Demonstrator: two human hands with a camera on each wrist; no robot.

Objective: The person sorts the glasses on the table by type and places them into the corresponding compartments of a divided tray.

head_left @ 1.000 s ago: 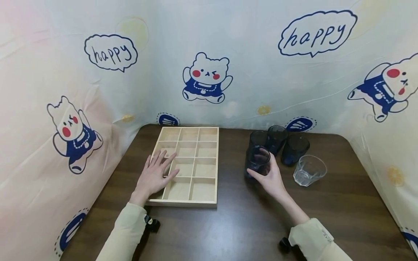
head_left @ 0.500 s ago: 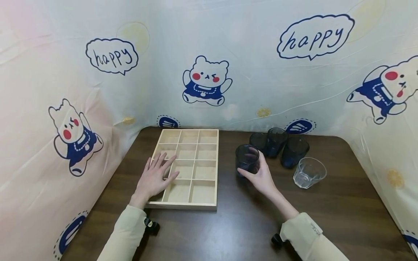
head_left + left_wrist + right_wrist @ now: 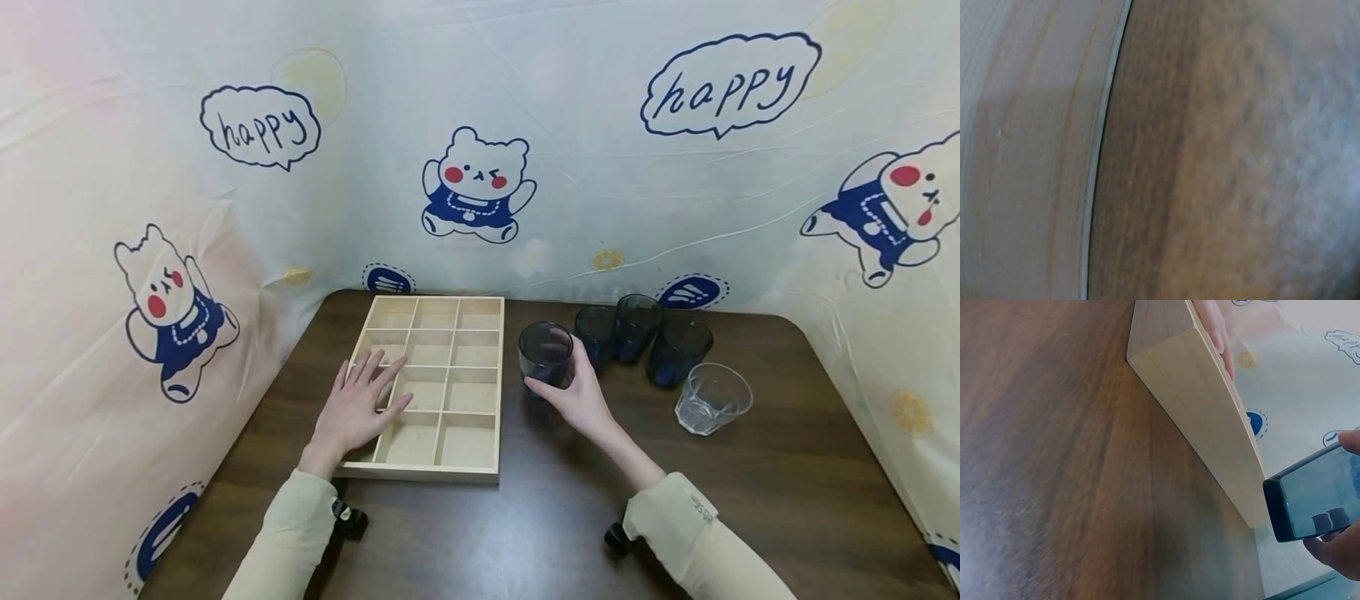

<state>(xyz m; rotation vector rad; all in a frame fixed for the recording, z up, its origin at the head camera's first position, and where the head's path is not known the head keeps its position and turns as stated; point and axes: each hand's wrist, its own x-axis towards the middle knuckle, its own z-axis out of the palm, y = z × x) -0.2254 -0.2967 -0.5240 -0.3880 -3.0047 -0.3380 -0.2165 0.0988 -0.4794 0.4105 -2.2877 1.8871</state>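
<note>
So the right hand (image 3: 577, 404) has a dark glass (image 3: 546, 350) in its grip, thumb on the near side and fingers wrapped round the far side. That glass is upright, just right of the middle of the frame, between the wooden box and the rest of the glassware. From the right wrist view its base looks lifted off the table (image 3: 495, 542), with the box's side wall right behind it.

Left hand (image 3: 354, 412) isn't gripping anything, it's just lying over the left side of the box (image 3: 420, 473), fingers spread. The box is left of centre, split into compartments, three across and four deep. The left wrist view is pretty blurry: box wall down the left, brown tabletop on the right.

Three more dark glasses (image 3: 678, 354) are bunched up right of centre, behind the right hand, and a clear glass (image 3: 711, 400) sits just below the rightmost one in the frame. Pale sleeves (image 3: 285, 525) come in from the bottom, and a cartoon-print cloth (image 3: 585, 167) fills the top.
</note>
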